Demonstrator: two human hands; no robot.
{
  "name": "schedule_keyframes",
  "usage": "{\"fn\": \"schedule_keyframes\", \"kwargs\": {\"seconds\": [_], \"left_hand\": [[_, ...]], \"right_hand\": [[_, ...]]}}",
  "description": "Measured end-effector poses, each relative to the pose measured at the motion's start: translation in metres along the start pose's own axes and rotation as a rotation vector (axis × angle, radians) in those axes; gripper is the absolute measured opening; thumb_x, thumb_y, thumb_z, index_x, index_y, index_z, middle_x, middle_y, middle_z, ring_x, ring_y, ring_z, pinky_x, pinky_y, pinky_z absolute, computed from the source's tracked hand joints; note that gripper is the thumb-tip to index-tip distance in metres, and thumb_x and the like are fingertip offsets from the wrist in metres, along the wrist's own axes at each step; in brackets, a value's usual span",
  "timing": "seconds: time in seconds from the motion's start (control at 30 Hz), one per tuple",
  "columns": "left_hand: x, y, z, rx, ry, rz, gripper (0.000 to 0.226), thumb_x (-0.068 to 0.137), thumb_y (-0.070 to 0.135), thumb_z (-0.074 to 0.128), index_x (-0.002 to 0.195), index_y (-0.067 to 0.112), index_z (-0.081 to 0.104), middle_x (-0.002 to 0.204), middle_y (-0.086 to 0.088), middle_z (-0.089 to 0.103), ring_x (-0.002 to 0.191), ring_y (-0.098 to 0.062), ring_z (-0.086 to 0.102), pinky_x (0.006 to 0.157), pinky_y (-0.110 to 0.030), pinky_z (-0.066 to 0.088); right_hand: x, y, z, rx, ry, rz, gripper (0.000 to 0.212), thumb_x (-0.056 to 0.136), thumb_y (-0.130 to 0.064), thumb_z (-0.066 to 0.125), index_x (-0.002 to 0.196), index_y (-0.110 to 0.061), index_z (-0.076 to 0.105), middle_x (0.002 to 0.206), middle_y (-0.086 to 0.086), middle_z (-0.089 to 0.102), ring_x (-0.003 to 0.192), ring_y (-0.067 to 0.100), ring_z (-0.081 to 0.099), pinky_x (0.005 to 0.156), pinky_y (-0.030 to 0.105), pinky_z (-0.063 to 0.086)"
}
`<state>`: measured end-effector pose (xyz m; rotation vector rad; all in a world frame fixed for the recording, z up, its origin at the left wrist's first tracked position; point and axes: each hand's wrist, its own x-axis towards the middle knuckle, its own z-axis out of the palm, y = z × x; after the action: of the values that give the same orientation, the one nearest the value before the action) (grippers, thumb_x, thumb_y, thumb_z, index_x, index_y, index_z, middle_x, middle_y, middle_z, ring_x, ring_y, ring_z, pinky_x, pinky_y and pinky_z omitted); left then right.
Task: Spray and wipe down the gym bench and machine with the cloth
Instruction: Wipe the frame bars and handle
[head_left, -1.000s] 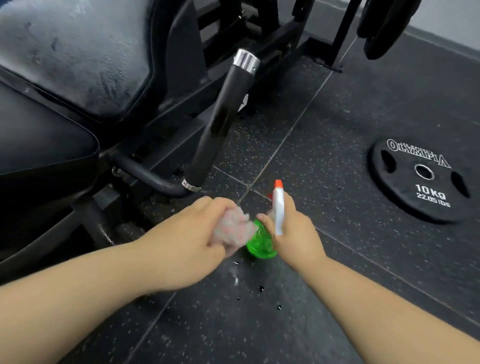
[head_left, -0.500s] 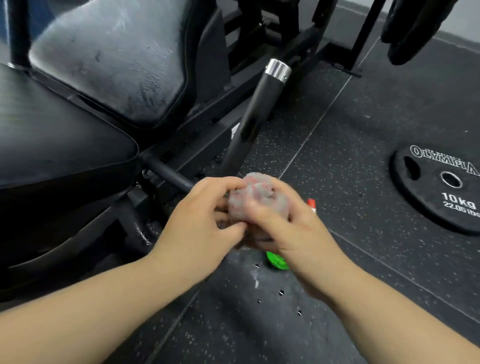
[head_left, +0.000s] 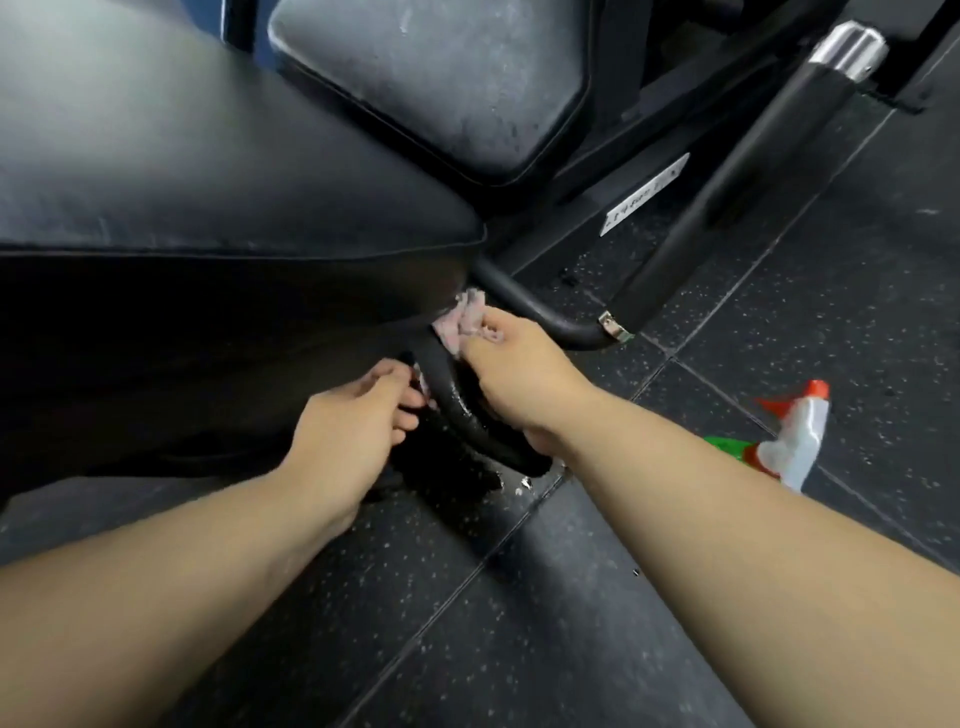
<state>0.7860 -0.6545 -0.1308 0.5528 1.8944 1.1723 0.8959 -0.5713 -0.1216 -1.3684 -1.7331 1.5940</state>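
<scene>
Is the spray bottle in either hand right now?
No, the spray bottle is on the floor beside the right forearm, while the left hand and right hand hold the cloth just below the seat pad.

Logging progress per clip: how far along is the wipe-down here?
Looks done: the spray bottle lies on the floor, and the back pad shows smeared streaks. In hand: the right hand grips the cloth against the frame tube under the seat pad; the left hand seems to pinch its other end. Left: the chrome-capped handle, apparently.
</scene>
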Motion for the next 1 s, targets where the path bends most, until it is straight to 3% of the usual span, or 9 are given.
{"fn": "schedule_keyframes", "kwargs": {"seconds": [0.07, 0.17, 0.27, 0.4, 0.47, 0.63, 0.77, 0.9, 1.0], "left_hand": [[0.004, -0.001, 0.005, -0.096, -0.021, -0.025, 0.020, 0.097, 0.028, 0.056, 0.080, 0.025, 0.066, 0.070, 0.007, 0.064, 0.063, -0.006, 0.056, 0.061, -0.018, 0.044], [0.017, 0.003, 0.009, -0.235, 0.034, -0.103, 0.024, 0.097, 0.029, 0.057, 0.075, 0.021, 0.064, 0.057, 0.010, 0.060, 0.052, -0.001, 0.051, 0.050, -0.012, 0.040], [0.029, 0.007, 0.008, -0.348, 0.066, -0.144, 0.030, 0.099, 0.010, 0.048, 0.074, 0.018, 0.060, 0.052, 0.014, 0.060, 0.044, 0.000, 0.049, 0.044, -0.007, 0.035], [0.031, 0.012, 0.007, -0.440, -0.048, -0.134, 0.030, 0.102, 0.008, 0.036, 0.080, 0.017, 0.055, 0.073, 0.007, 0.057, 0.039, 0.002, 0.050, 0.044, -0.007, 0.037], [0.027, 0.014, 0.007, -0.513, -0.078, -0.152, 0.032, 0.102, 0.006, 0.034, 0.080, 0.016, 0.055, 0.070, 0.007, 0.059, 0.042, 0.001, 0.051, 0.046, -0.008, 0.038], [0.026, 0.008, -0.003, -0.517, -0.139, -0.185, 0.034, 0.103, 0.006, 0.032, 0.090, 0.017, 0.062, 0.078, 0.007, 0.068, 0.050, 0.000, 0.056, 0.050, -0.010, 0.043], [0.019, 0.009, -0.011, -0.448, -0.171, -0.171, 0.017, 0.097, 0.015, 0.057, 0.087, 0.021, 0.069, 0.072, 0.011, 0.069, 0.062, -0.001, 0.054, 0.058, -0.011, 0.042], [0.008, 0.003, -0.017, -0.431, -0.245, -0.199, 0.015, 0.084, 0.025, 0.070, 0.099, 0.021, 0.071, 0.086, 0.008, 0.070, 0.067, -0.002, 0.058, 0.062, -0.014, 0.046], [-0.001, -0.006, -0.019, -0.351, -0.304, -0.208, 0.015, 0.093, 0.023, 0.061, 0.106, 0.020, 0.070, 0.090, 0.003, 0.072, 0.075, -0.007, 0.063, 0.064, -0.020, 0.048]], "right_hand": [[0.007, 0.000, 0.003, 0.191, -0.061, 0.024, 0.033, 0.099, -0.017, 0.049, 0.075, -0.021, 0.071, 0.085, 0.011, 0.074, 0.088, 0.031, 0.071, 0.092, 0.052, 0.054], [-0.003, -0.001, -0.004, 0.200, -0.116, -0.055, 0.032, 0.100, -0.009, 0.046, 0.078, -0.016, 0.069, 0.067, -0.008, 0.067, 0.066, 0.006, 0.063, 0.071, 0.025, 0.052], [-0.030, 0.007, -0.030, -0.044, -0.214, -0.144, 0.023, 0.100, -0.021, 0.055, 0.098, -0.024, 0.078, 0.086, -0.018, 0.067, 0.075, 0.003, 0.058, 0.074, 0.022, 0.045], [-0.061, 0.016, -0.050, -0.206, -0.249, -0.159, 0.046, 0.094, 0.001, 0.054, 0.107, -0.037, 0.075, 0.120, -0.026, 0.065, 0.122, -0.014, 0.049, 0.104, 0.007, 0.034], [-0.055, 0.013, -0.041, -0.237, -0.136, -0.210, 0.043, 0.094, -0.003, 0.055, 0.106, -0.040, 0.074, 0.106, -0.030, 0.067, 0.097, -0.019, 0.057, 0.082, 0.003, 0.040], [-0.003, 0.002, -0.005, 0.236, -0.057, -0.076, 0.019, 0.099, -0.007, 0.054, 0.107, -0.013, 0.071, 0.086, 0.001, 0.069, 0.072, 0.009, 0.061, 0.055, 0.013, 0.044], [0.000, -0.001, -0.003, 0.368, -0.160, -0.006, 0.018, 0.100, -0.012, 0.055, 0.102, -0.008, 0.073, 0.106, 0.026, 0.070, 0.097, 0.033, 0.067, 0.087, 0.044, 0.058], [-0.041, 0.008, -0.033, 0.056, -0.193, -0.065, 0.021, 0.096, -0.010, 0.062, 0.111, -0.015, 0.076, 0.100, -0.011, 0.073, 0.089, 0.002, 0.063, 0.086, 0.017, 0.049], [-0.069, 0.015, -0.046, -0.131, -0.190, -0.085, 0.040, 0.098, -0.004, 0.053, 0.104, -0.035, 0.077, 0.122, -0.027, 0.064, 0.119, 0.017, 0.061, 0.106, 0.044, 0.045]]}}
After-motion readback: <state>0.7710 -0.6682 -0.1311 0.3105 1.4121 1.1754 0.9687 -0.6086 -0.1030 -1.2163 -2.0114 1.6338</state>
